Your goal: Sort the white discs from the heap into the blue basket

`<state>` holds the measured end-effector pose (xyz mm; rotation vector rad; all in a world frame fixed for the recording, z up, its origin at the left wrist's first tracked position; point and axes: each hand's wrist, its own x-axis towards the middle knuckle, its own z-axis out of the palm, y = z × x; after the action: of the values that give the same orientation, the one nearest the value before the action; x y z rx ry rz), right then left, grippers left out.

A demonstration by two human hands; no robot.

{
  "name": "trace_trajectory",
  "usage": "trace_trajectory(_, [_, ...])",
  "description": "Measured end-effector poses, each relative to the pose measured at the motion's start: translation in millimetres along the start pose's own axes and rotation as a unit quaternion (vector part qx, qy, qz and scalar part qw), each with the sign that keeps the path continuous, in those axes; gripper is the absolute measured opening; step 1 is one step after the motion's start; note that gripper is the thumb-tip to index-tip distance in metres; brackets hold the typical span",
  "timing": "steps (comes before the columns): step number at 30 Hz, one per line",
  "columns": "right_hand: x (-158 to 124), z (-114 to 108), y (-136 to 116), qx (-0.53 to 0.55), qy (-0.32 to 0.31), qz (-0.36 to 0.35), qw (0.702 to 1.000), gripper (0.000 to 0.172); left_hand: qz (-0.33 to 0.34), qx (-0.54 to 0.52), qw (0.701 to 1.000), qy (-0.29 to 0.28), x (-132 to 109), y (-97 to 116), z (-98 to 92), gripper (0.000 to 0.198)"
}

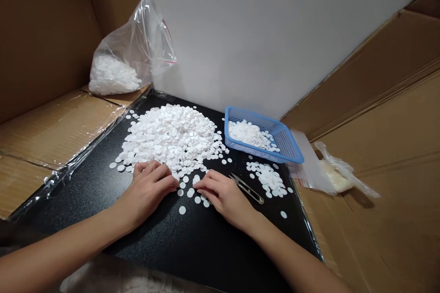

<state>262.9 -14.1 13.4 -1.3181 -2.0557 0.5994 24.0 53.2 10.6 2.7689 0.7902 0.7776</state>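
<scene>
Discs [249, 132] in basket [254, 150], white pieces [113, 75] in bag [142, 32].

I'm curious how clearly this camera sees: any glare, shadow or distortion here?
Head view: glare streaks the bag and glints along the table's left edge; head view: the cardboard at upper left sits in shadow; head view: in the bright heap, many disc outlines merge; head view: the wall looks skewed, perhaps from lens or camera tilt.
</scene>
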Motion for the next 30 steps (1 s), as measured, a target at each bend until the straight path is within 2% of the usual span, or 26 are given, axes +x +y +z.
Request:
trace_trajectory(4, [2.4, 7.4, 1.0, -0.033, -0.01, -0.01, 0.999, 0.015, 0.026, -0.007, 0.999, -0.018, 0.5, 1.7, 0.5, 0.018])
trace_trajectory(7, [4.5, 7.3, -2.1, -0.009, -0.011, 0.01, 1.0, 0.01, 0.066, -0.007, 0.996, -0.052, 0.2, 4.8, -1.3, 0.018])
trace_trajectory(10, [5.5, 6.5, -4.7, 0.02, -0.003, 0.038, 0.999, 0.015, 0.108, 0.019, 0.989, -0.094, -0.9, 9.1, -2.2, 0.023])
trace_trajectory(14, [3.1, 4.5, -3.4, 0.014, 0.014, 0.04, 0.999, 0.017, 0.139, 0.024, 0.983, -0.113, -1.5, 13.9, -4.0, 0.025])
trace_trajectory(17, [-0.3, -1.8, -3.0, -0.026, -0.007, 0.01, 1.0, 0.018, 0.127, -0.013, 0.986, -0.105, -1.5, 13.5, -7.5, 0.02])
trace_trajectory(21, [-1.1, -12.5, -4.5, -0.021, -0.072, -0.01, 0.997, 0.015, 0.053, -0.024, 0.998, -0.035, 1.1, 5.2, -9.6, 0.02])
trace_trajectory(24, [2.7, -13.2, -1.0, -0.019, -0.029, 0.008, 0.999, 0.009, 0.025, 0.015, 0.999, -0.014, 8.8, -0.6, -6.1, 0.017])
trace_trajectory(26, [5.9, -8.9, 4.3, -0.034, 0.015, 0.012, 0.999, 0.011, 0.023, 0.047, 0.998, -0.03, 16.0, -1.4, -2.2, 0.012])
trace_trajectory(30, [8.9, 2.5, 14.9, -0.063, 0.035, -0.024, 0.997, 0.014, 0.038, 0.091, 0.993, -0.062, 27.0, 1.3, 4.0, 0.013])
